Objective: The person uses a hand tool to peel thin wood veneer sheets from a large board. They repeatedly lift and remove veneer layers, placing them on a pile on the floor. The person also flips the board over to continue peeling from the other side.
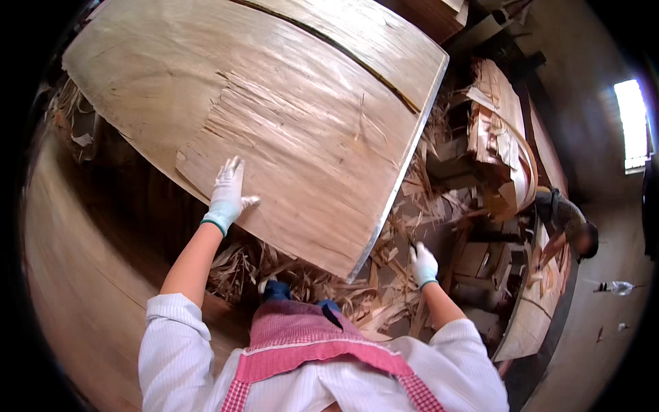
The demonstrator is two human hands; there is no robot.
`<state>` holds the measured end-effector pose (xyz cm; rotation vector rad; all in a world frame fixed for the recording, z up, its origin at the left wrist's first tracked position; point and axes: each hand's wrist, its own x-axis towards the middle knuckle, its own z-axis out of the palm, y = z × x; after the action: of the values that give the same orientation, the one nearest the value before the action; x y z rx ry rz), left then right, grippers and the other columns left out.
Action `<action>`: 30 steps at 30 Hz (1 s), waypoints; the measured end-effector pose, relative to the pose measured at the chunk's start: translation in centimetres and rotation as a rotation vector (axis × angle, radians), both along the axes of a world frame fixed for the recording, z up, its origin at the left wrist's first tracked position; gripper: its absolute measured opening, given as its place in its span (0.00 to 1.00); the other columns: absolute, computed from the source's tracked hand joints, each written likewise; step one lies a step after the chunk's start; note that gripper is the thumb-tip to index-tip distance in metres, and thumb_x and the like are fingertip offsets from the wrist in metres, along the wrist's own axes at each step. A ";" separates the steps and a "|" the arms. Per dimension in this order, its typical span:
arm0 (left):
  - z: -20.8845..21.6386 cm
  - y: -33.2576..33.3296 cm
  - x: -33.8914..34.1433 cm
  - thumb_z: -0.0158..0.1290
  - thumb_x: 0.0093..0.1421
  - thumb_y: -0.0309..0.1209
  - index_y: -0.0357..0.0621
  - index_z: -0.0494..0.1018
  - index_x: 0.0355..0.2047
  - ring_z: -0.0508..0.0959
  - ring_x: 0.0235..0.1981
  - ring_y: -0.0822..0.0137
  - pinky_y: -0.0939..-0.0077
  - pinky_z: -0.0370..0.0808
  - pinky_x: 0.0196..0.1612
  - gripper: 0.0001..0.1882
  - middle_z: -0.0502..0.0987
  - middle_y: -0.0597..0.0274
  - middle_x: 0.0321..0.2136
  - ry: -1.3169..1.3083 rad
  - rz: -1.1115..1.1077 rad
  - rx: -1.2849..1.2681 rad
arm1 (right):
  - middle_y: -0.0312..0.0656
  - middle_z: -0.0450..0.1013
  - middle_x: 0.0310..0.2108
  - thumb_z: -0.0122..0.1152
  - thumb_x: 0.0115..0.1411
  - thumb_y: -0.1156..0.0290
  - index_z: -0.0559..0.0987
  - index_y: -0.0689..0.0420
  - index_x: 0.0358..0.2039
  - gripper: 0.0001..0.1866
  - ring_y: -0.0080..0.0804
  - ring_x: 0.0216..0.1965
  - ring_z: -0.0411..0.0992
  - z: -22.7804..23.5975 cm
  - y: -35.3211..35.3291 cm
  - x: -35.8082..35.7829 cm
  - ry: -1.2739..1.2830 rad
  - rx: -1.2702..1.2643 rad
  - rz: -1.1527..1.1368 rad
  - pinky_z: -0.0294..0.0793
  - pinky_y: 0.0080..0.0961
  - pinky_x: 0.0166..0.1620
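A large stack of pale wood veneer sheets fills the middle, its top sheet rough and splintered toward the left. On the near left edge of that sheet my left hand, in a white glove, lies flat with its thumb spread. My right hand, gloved too, hangs to the right of the stack's near corner, apart from the wood. Its fingers are curled, and a small dark tip shows above them; what it belongs to is hidden in the grip. A dark gap runs across the far part of the top.
Torn veneer strips litter the floor around my feet and under the stack. To the right stands a pile of ragged veneer. Beyond it a co-worker bends over another veneer stack. A bright window is at far right.
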<state>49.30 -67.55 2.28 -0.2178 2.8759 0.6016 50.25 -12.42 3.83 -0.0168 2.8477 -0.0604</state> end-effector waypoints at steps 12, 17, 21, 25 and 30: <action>-1.6 10.7 5.5 0.48 0.54 0.25 0.43 0.71 0.36 0.74 0.21 0.65 0.69 0.72 0.27 0.08 0.76 0.49 0.44 0.460 -0.066 -0.470 | 0.50 0.74 0.38 0.60 0.56 0.65 0.73 0.50 0.44 0.15 0.51 0.41 0.74 3.9 -17.4 -18.7 0.217 -0.049 0.126 0.73 0.43 0.44; -1.2 13.3 5.2 0.50 0.53 0.27 0.33 0.69 0.47 0.76 0.19 0.65 0.70 0.73 0.25 0.20 0.73 0.41 0.49 0.216 -0.005 -0.551 | 0.45 0.73 0.32 0.55 0.60 0.64 0.74 0.50 0.37 0.06 0.48 0.30 0.76 10.5 -27.6 -15.4 0.451 -0.164 0.493 0.75 0.43 0.32; 0.4 14.5 4.1 0.51 0.54 0.28 0.30 0.68 0.50 0.78 0.21 0.67 0.73 0.73 0.24 0.23 0.70 0.36 0.52 0.013 -0.065 -0.651 | 0.43 0.73 0.32 0.53 0.61 0.65 0.73 0.51 0.34 0.05 0.46 0.30 0.75 18.5 -37.6 -9.4 0.426 -0.433 0.872 0.74 0.40 0.32; -1.7 14.8 3.8 0.47 0.59 0.30 0.25 0.70 0.45 0.79 0.28 0.63 0.68 0.75 0.26 0.19 0.75 0.43 0.36 0.001 -0.011 -0.665 | 0.45 0.73 0.26 0.56 0.61 0.67 0.77 0.55 0.42 0.10 0.34 0.24 0.70 25.5 -39.9 -6.1 0.335 -1.013 0.895 0.69 0.28 0.29; -2.4 14.2 4.1 0.45 0.61 0.29 0.34 0.73 0.39 0.81 0.28 0.60 0.63 0.76 0.23 0.13 0.75 0.41 0.38 0.260 0.182 -0.313 | 0.32 0.74 0.32 0.52 0.63 0.73 0.74 0.64 0.48 0.14 0.18 0.33 0.71 23.8 -22.3 -13.5 0.316 -1.739 0.179 0.70 0.17 0.36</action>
<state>53.37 -53.36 -0.14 -0.4850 3.2182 0.2142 36.75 -34.69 27.65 -0.6314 2.0337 -2.4370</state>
